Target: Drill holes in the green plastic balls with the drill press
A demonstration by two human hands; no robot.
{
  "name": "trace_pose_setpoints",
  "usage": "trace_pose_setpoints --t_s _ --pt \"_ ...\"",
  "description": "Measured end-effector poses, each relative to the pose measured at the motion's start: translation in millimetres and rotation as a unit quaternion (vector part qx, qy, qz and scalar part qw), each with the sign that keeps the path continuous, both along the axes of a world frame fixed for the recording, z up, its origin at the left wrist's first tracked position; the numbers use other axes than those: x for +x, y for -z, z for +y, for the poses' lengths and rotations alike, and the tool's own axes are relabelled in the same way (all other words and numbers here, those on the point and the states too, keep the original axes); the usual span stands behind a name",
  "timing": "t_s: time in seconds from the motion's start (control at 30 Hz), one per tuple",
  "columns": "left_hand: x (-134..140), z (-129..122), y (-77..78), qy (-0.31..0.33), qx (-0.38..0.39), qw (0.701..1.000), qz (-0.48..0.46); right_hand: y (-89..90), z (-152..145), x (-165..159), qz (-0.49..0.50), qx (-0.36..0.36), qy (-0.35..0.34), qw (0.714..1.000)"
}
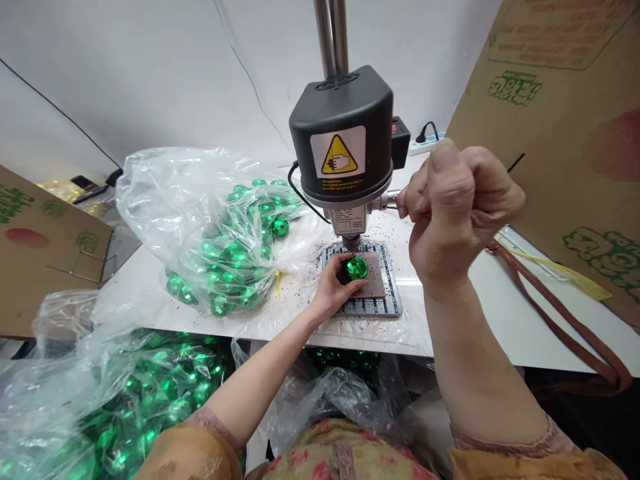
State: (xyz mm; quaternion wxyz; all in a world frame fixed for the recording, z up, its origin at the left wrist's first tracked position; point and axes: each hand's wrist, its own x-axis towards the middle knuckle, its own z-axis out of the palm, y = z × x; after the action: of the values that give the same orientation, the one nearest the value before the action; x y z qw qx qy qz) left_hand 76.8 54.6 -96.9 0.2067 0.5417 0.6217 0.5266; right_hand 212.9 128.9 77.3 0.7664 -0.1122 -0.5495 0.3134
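My left hand (333, 287) is closed around the side of a shiny green faceted ball (357, 267), thumb in front and fingers behind. The ball rests on a brownish square pad (377, 283) upon the slotted metal base (395, 307) of a small bench drill press (343, 137). Right above the ball is the drill's chuck (351, 243); whether a bit touches the ball I cannot make out. Raised at the machine's right side, my right hand (447, 207) is wrapped in a fist around the feed lever (391, 199), most of which the fingers hide.
A clear plastic bag (160, 193) of green faceted balls lies left of the press. More bagged balls (150, 393) sit below the table's front edge. Cardboard boxes (560, 133) flank both sides. A brown strap (560, 320) hangs over the right edge. Dark shavings dot the white table (300, 337).
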Motion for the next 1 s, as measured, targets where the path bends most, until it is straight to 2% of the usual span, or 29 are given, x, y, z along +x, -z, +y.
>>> trace_pose_setpoints --t_s 0.23,0.67,0.87,1.0 --pt "1 -2 5.0 0.0 -0.001 1.0 -0.016 5.8 3 0 -0.01 0.009 0.006 1.0" --pt "3 -3 6.4 0.001 -0.006 1.0 -0.023 21.0 -1 -6 0.071 0.064 -0.008 0.995" --pt "5 -4 2.2 -0.008 -0.001 1.0 -0.014 27.8 0 -7 0.083 0.068 0.002 0.994" --pt "6 -5 1.5 -0.002 0.003 0.999 -0.042 34.1 2 -7 0.087 0.073 0.015 0.993"
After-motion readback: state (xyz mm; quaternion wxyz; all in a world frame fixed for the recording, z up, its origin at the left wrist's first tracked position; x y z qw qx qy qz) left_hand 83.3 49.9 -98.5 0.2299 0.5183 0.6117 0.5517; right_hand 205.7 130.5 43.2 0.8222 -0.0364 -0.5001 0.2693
